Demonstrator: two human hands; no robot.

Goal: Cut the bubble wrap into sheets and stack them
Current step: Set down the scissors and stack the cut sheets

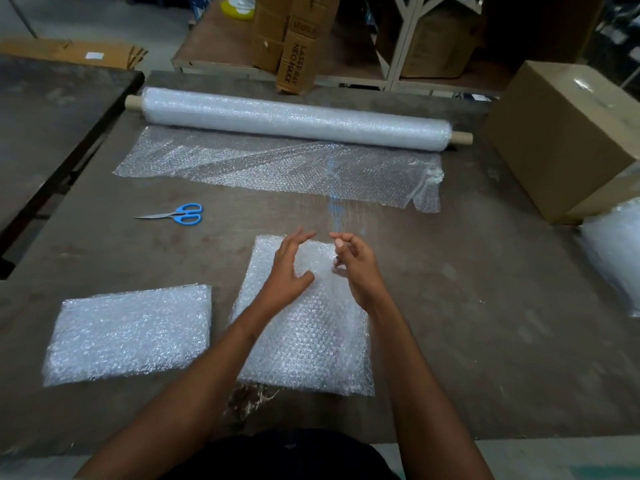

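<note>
Both hands are hovering over the clear rectangular bubble-wrap sheet (304, 323) at centre; left hand (289, 271) fingers spread, right hand (353, 263) fingers loosely curled, holding nothing visible.

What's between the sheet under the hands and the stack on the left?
Nothing visible. Bare table lies between the sheet and the stack. The scissors sit farther back, off that path. Both the left hand and right hand are over the sheet.
</note>
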